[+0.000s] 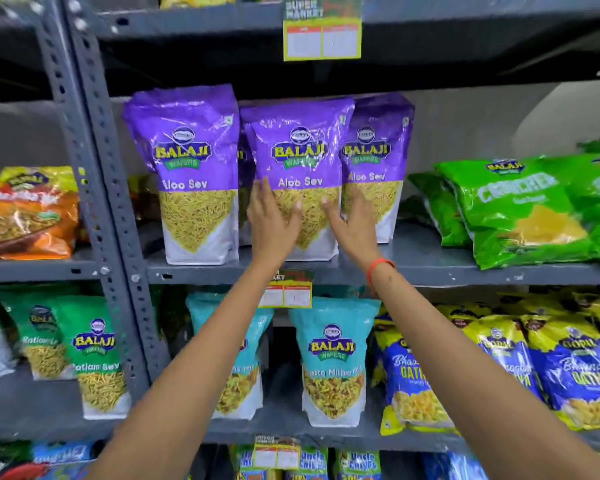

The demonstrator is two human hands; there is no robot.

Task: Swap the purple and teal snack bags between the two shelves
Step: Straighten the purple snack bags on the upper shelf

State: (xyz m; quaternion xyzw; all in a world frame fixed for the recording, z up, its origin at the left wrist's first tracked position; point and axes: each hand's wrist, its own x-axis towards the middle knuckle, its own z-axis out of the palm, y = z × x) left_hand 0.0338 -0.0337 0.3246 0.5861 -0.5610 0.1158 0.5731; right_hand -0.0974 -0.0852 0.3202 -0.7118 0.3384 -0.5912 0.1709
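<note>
Three purple Aloo Sev bags stand upright on the upper shelf (413, 268): one at the left (187, 161), one in the middle (297, 147), one at the right (378, 147). My left hand (269, 223) lies flat on the middle bag's lower left with its fingers spread. My right hand (352, 223) rests on that bag's lower right edge, fingers apart. Neither hand has closed around the bag. On the shelf below stand two teal bags, one (333, 355) in plain view and one (236, 358) partly hidden behind my left forearm.
Green cracker bags (513, 209) lie at the upper shelf's right end. Orange bags (25, 216) fill the left bay. Green Ratlam Sev bags (94, 355) and blue-yellow bags (568, 368) flank the teal ones. Price tags (286, 292) hang from the shelf edges. A grey upright (97, 168) divides the bays.
</note>
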